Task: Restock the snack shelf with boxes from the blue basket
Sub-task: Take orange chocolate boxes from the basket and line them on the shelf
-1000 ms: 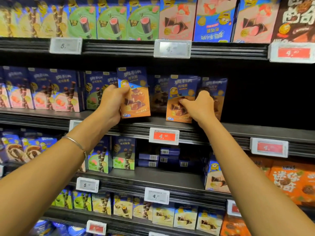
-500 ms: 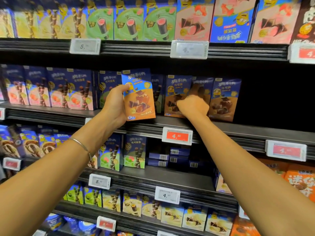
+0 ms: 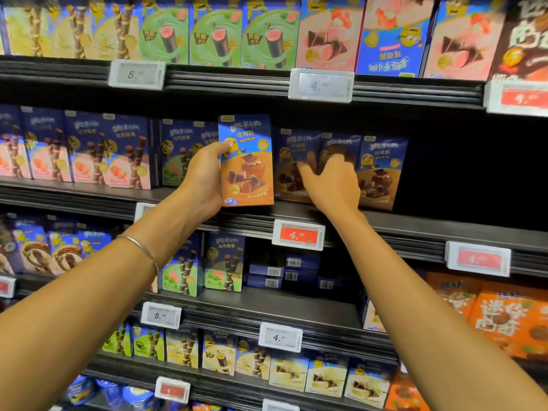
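Two hands are working the middle shelf (image 3: 415, 228): your left hand (image 3: 204, 179) is gripping an orange box (image 3: 247, 170) upright at its front edge, while your right hand (image 3: 332, 186), fingers (image 3: 310, 173) spread open, is touching the shelved brown boxes (image 3: 381, 173). Placing the box is probably calling for a gap beside them.

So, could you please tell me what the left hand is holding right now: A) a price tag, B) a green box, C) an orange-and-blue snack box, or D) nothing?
C: the left hand grips the orange-and-blue snack box by its left edge, thumb on its front.
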The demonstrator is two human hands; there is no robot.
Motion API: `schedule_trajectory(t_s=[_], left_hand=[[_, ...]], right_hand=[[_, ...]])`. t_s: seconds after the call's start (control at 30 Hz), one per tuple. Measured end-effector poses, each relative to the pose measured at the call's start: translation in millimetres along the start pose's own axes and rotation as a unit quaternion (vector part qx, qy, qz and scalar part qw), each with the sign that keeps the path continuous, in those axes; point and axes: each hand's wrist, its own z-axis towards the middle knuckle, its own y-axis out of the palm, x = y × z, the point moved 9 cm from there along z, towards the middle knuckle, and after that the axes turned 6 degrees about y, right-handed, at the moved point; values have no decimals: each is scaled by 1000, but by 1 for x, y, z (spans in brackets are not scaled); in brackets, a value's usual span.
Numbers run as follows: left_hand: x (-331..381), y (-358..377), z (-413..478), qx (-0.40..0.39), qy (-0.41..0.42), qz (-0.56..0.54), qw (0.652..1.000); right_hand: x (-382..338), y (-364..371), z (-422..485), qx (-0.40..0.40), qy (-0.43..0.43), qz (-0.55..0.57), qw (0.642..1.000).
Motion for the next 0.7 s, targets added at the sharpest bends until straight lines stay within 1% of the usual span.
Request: schedule_trajectory(t_s=[0.03,0.07,0.13,0.17,0.2,0.27,0.33,0.4,0.53,0.6,0.7], left_hand=[[0,7,-1,-4,2,2,1000],[-1,16,-2,-12,2,3,1000],[-5,37,-4,-29,1,5,1000],[-8,49,-5,-37,1,8,999],[-11,60,-6,-43,3,13,999],[-17,79,-4,-50,18,21,998],[-21,94,-2,-56,38,43,997],[-23,104,1,-60,61,101,991],[-21,116,7,-76,121,231,962],[-11,115,10,-72,171,307,933],[10,115,12,-74,252,428,865]], right_hand=[[0,-4,-5,-11,-1,61,998],[-3,-5,-10,-50,2,135,990],[-7,-1,-20,-158,26,257,953],[-7,0,-23,-197,32,274,941],[-7,-3,-25,-213,25,267,940],[-3,-14,-24,-206,1,229,952],[10,-24,-21,-201,11,237,950],[25,-30,-16,-206,39,262,942],[50,-41,-6,-186,74,277,940],[58,-46,-1,-165,81,273,944],[72,-52,6,-144,100,244,954]])
